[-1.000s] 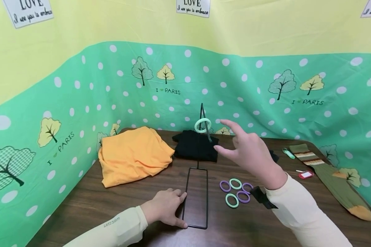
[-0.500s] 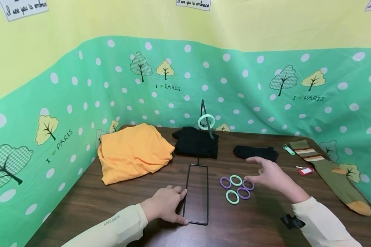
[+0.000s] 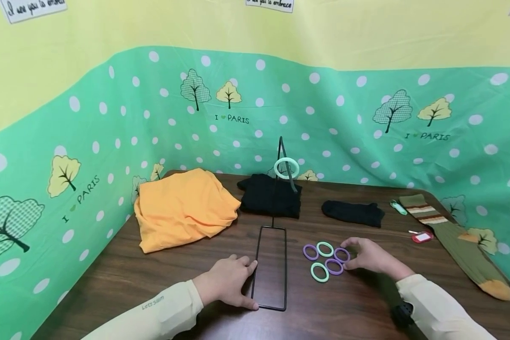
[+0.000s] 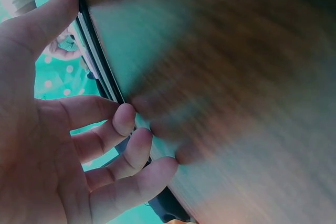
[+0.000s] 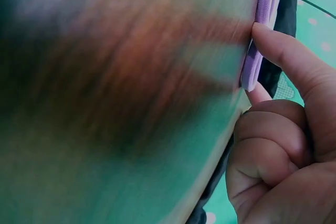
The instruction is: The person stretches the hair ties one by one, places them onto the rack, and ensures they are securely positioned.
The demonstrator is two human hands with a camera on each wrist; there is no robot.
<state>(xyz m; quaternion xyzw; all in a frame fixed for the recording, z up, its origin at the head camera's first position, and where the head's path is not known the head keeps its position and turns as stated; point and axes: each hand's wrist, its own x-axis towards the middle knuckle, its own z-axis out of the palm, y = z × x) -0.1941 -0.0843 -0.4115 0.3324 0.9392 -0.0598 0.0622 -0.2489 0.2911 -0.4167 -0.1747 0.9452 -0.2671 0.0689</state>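
My left hand [image 3: 231, 282] lies on the table with fingers spread, thumb and fingertips against the left side of a black wire stand's base [image 3: 285, 269]. The left wrist view shows those fingertips [image 4: 139, 142] down on the tabletop. From the stand's slanting arm hangs a mint-green hair tie [image 3: 276, 171]. On the table to the right, purple and mint-green hair ties [image 3: 312, 273] lie in a cluster. My right hand [image 3: 371, 256] pinches the rightmost purple hair tie [image 3: 348, 257] between thumb and index finger; in the right wrist view its other fingers are curled in.
An orange cloth [image 3: 187, 208] lies at the back left, beside folded black fabric [image 3: 259, 196] behind the stand. A black sock [image 3: 352, 213] lies back right. Farther right are a green tag [image 3: 398, 207], a red tag [image 3: 422, 237] and a long olive sock [image 3: 454, 245].
My right hand has come down from beside the hanging mint-green hair tie to the cluster and taken hold of a purple one. The hanging tie has shifted slightly right; my left hand stays put.
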